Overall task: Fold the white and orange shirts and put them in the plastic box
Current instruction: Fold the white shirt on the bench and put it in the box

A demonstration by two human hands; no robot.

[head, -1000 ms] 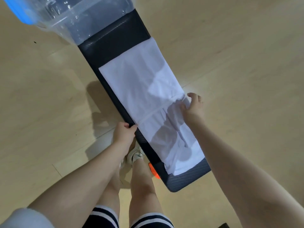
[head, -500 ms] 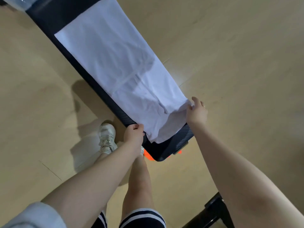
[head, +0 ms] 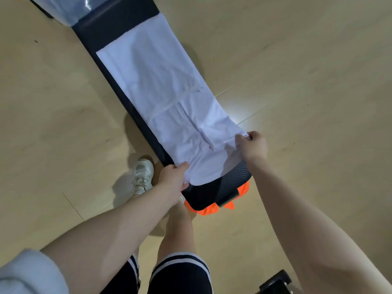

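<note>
Both hands have slid down to the near corners of the white shirt (head: pixel 169 85), left hand (head: pixel 172 180) pinching at 7 o'clock, right hand (head: pixel 253 146) at 4, ready to fold it toward the plastic box (head: pixel 63 9) at 11.

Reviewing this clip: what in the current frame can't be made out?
Head view only:
- plastic box: cut off by the top edge; contents unreadable.
- orange shirt: mostly hidden under the black bench.
- left hand and right hand pinch the white shirt corners; fingertips hidden by cloth.
- dark object: cut off by the bottom edge.
</note>
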